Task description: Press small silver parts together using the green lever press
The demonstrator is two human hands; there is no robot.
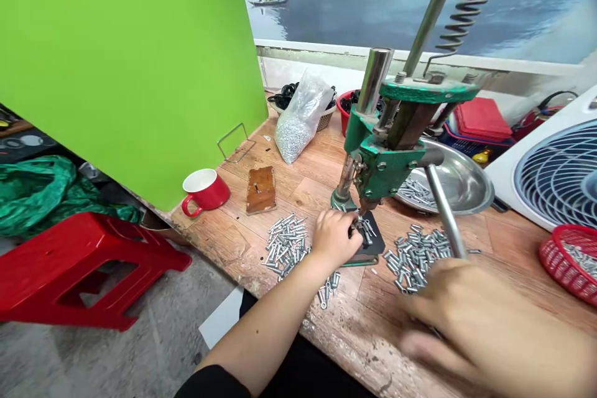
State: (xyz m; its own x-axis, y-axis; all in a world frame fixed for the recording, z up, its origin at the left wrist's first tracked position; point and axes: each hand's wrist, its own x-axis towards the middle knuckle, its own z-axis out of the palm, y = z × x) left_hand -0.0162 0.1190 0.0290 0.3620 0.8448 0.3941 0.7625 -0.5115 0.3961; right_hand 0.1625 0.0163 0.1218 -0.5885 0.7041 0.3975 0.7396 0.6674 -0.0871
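Observation:
On the base of a green hand press (389,171), my left hand (333,235) is closed, its fingertips pinched at a small metal part (360,222) under the ram and mostly hidden by the fingers. More grey metal pieces (368,233) lie on the base beside the fingertips. Blurred by motion, my right hand (452,317) is closed at the lower end of the press lever (445,208). A pile of ring-ended metal fasteners (286,245) lies left of my left hand. Short metal sleeves (415,258) are heaped between the press and my right hand.
A metal bowl (471,183) stands behind the press. At right are a red basket (564,267) and a fan (559,161). A red mug (208,191), a wooden block (261,189) and a plastic bag of small metal bits (298,127) stand at left. A red stool (93,261) stands below.

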